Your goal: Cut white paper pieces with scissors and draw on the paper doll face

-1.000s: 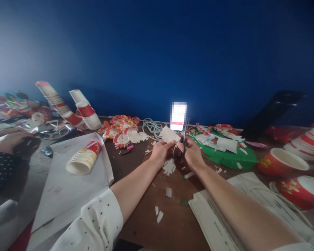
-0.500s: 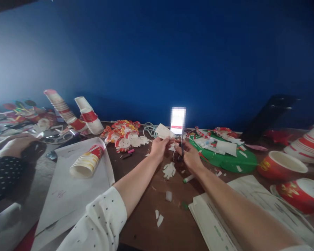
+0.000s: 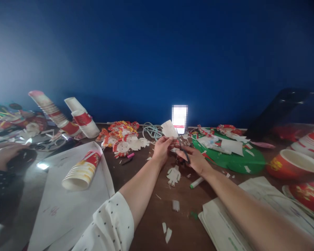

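Note:
Between its fingers, my left hand [image 3: 162,150] pinches a piece of white paper [image 3: 169,129], raised over the table. My right hand [image 3: 195,159] is closed on dark-handled scissors [image 3: 184,155], whose blades point up toward the paper's lower right edge; whether they touch it I cannot tell. Just below the hands lies a white paper cutout [image 3: 174,175] shaped like a figure. Close to my right wrist is a white marker with a green end [image 3: 196,182]. A lit phone [image 3: 179,120] stands upright behind the paper, its screen partly blurred.
At left, stacked paper cups [image 3: 81,170] lie on a large white sheet [image 3: 68,212]. Decorated red and white cutouts [image 3: 122,136] are heaped behind. A green round sheet [image 3: 232,164] lies right, near red bowls [image 3: 294,165] and folded paper bags [image 3: 225,219]. Another person's hand [image 3: 5,157] is far left.
The scissors have tilted, with their tips leaning left toward the paper. The paper in my left hand has turned slightly. The whole view has shifted a little.

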`<state>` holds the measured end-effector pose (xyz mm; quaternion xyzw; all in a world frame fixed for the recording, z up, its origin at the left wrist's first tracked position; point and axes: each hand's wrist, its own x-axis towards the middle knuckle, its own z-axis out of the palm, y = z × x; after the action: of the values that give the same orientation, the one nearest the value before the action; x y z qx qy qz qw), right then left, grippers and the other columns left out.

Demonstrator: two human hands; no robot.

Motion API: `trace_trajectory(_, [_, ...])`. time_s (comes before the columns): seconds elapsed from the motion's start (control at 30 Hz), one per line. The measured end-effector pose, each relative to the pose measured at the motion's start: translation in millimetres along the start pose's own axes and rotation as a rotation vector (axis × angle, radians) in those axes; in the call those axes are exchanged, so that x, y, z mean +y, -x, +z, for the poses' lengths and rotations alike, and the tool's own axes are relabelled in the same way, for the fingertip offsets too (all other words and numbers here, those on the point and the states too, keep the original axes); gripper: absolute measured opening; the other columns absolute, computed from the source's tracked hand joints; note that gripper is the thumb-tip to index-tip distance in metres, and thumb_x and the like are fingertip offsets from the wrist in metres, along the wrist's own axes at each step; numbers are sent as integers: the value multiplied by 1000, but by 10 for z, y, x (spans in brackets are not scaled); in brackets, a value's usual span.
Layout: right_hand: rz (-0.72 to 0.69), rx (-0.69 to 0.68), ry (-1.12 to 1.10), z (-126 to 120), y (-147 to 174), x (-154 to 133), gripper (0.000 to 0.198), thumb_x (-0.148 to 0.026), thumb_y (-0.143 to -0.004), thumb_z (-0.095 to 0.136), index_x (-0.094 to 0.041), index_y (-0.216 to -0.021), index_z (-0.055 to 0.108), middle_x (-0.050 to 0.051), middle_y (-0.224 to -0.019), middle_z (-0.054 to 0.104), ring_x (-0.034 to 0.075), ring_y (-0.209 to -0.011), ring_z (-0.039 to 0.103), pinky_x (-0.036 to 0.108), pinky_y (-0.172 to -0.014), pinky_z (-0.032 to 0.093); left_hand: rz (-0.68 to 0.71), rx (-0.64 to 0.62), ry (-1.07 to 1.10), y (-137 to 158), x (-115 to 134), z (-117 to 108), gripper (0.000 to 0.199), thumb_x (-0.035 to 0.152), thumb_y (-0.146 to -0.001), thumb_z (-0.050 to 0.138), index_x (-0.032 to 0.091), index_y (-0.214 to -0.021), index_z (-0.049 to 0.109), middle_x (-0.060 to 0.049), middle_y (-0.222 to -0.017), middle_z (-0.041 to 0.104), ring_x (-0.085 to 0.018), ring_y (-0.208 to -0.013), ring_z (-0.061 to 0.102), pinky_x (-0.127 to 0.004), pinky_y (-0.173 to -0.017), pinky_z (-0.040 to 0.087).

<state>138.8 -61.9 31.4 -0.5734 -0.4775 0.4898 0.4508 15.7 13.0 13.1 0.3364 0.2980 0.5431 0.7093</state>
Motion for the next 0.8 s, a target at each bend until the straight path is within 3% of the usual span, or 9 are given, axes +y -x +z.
trace_trajectory(0.47, [-52, -31, 130, -41, 35, -10, 61, -53, -70, 71, -14, -117, 68, -1, -60, 57, 12, -56, 51, 25, -52, 40, 25, 36, -38, 38, -75, 54, 37, 38, -58, 81, 16, -63, 52, 4, -53, 53, -5, -46, 47, -20, -48, 34])
trace_trajectory(0.8, [-48, -14, 152, -56, 60, -9, 56, -54, -75, 67, -18, -118, 69, -1, -58, 56, 12, -53, 49, 26, -51, 37, 38, 5, -76, 19, -63, 16, 34, 38, -60, 81, 15, -62, 56, 2, -56, 54, -4, -48, 45, -20, -50, 34])
